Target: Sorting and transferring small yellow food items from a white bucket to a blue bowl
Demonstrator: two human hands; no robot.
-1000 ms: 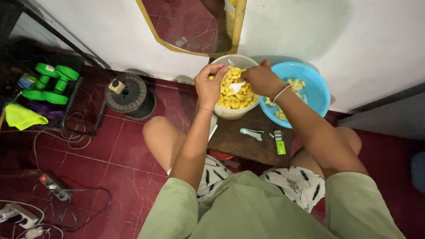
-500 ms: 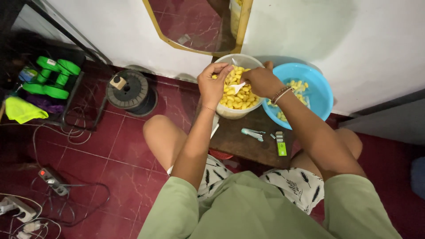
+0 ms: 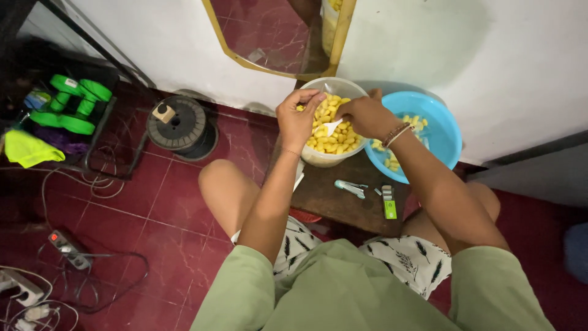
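Head view: we are working both hands over the clear bowl of yellow pieces.

Head view again, in detail: compared with a second ago, our left hand (image 3: 298,117) is sitting lower on the near-left rim of the clear bowl (image 3: 318,158), fingers curled and pinching at the edge, while the white spoon (image 3: 331,126) is pointing down into the yellow pieces (image 3: 324,136) rather than lying across them, so we judge the scooping to be going on. Our right hand (image 3: 366,115) is closed around the spoon's handle, just above the heap. The bowl is standing on the small dark desk (image 3: 343,205) right under both hands, touching the blue basin (image 3: 444,132) beside it, which is holding a few more yellow pieces. A nail clipper (image 3: 351,188) and a small green packet (image 3: 389,209) are lying nearer our knees.
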